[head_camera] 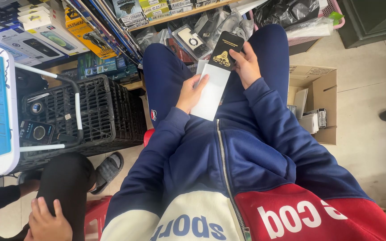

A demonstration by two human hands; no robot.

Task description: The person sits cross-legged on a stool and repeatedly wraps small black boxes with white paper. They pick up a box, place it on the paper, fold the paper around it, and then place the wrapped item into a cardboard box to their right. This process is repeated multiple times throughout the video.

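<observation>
1. The right hand (pixel 246 64) pinches a black flat packet (pixel 227 50) by its lower edge, thumb on its face.
2. The left hand (pixel 192 93) curls its fingers onto a white sleeve (pixel 211 91), which sits just below the packet, above the lap.
3. A black plastic crate (pixel 94 111) stands left; an open cardboard box (pixel 319 102) sits right on the pale tiled floor (pixel 371 134).
4. Boxed goods (pixel 54 35) crowd the shelves ahead; another person's hand (pixel 45 221) rests lower left.
</observation>
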